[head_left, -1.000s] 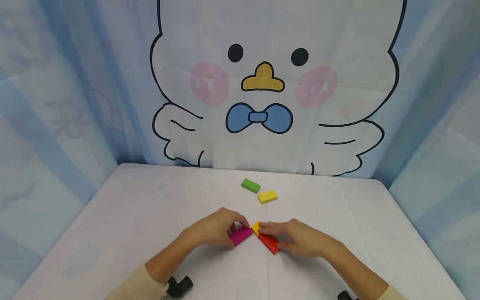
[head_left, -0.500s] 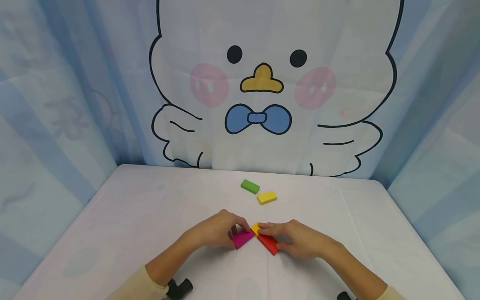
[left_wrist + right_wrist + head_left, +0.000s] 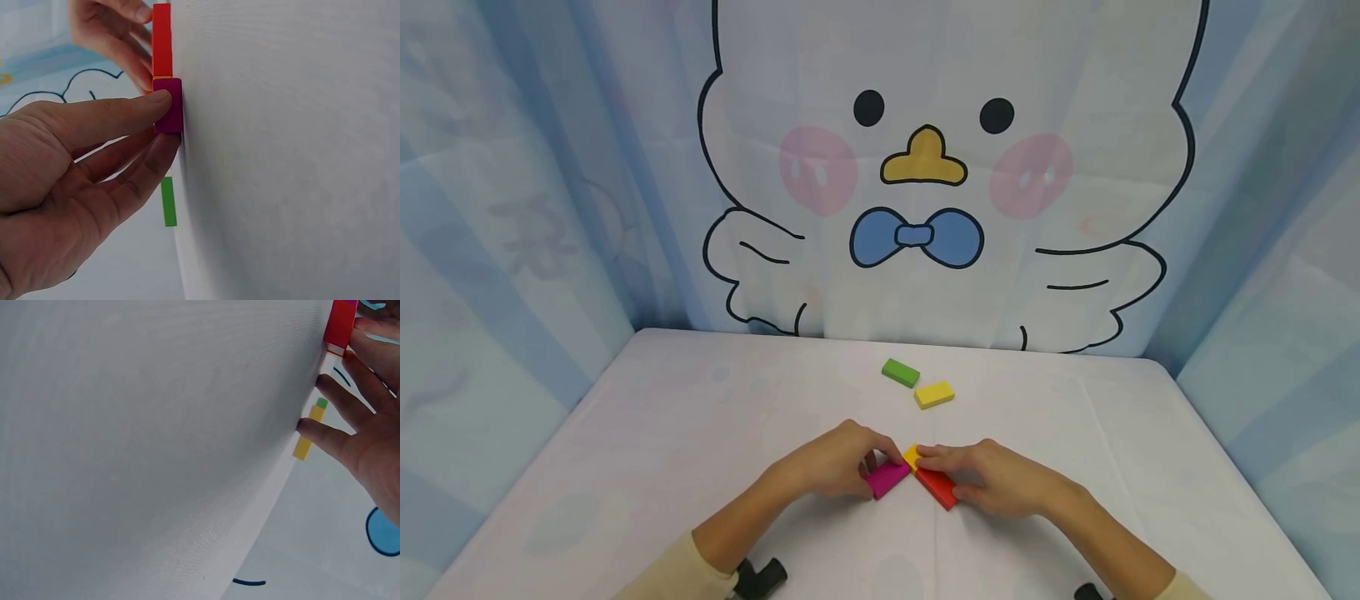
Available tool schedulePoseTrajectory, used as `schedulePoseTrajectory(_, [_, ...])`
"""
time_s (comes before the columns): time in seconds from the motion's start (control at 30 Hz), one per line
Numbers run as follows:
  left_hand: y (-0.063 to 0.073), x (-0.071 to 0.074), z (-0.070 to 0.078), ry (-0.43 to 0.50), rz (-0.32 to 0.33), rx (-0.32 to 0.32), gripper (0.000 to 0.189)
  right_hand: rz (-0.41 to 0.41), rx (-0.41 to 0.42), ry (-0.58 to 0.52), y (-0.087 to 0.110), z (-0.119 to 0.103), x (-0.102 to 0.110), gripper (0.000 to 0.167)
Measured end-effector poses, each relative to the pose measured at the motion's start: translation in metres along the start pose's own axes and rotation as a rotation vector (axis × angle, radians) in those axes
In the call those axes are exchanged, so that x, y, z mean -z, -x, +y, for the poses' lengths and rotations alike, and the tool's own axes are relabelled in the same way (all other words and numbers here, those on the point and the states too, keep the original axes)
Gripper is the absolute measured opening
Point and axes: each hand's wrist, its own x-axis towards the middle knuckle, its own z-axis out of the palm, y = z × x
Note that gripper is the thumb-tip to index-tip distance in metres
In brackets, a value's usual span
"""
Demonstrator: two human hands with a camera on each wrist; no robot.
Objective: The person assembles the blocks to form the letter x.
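Observation:
My left hand [image 3: 838, 460] pinches a magenta block [image 3: 887, 479] lying on the table, its thumb [image 3: 159, 98] on one side and its fingers behind. The block's right end meets the corner of an orange-yellow block [image 3: 910, 455]. Against that one lies a longer red block [image 3: 937, 490], slanting toward the near right. My right hand [image 3: 1003, 479] holds these two, thumb at the red block's near end and fingertips over the orange-yellow one. Together the pieces form an angle that opens toward me. Part of the orange-yellow block is hidden under the right fingertips.
Farther back on the white-covered table [image 3: 737, 392] lie a green block [image 3: 900, 372] and a yellow block [image 3: 934, 395], close to each other. A patterned curtain [image 3: 647, 167] stands behind the table and along its sides.
The left hand has slid the magenta block slightly right and toward me, up against the orange-yellow block. The right hand and its blocks have stayed nearly still.

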Motion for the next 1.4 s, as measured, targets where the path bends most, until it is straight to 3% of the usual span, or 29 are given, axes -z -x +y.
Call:
schedulePoseTrajectory(1.07, [0.0006, -0.0046, 0.0068, -0.016, 0.008, 0.004, 0.045, -0.008, -0.059, 0.006, -0.0006, -0.0008, -0.0016, 0.057])
schedulePoseTrajectory(1.4, [0.0018, -0.0035, 0.0075, -0.022, 0.009, -0.013, 0.046, -0.005, -0.037, 0.009, -0.0002, -0.0016, -0.0013, 0.057])
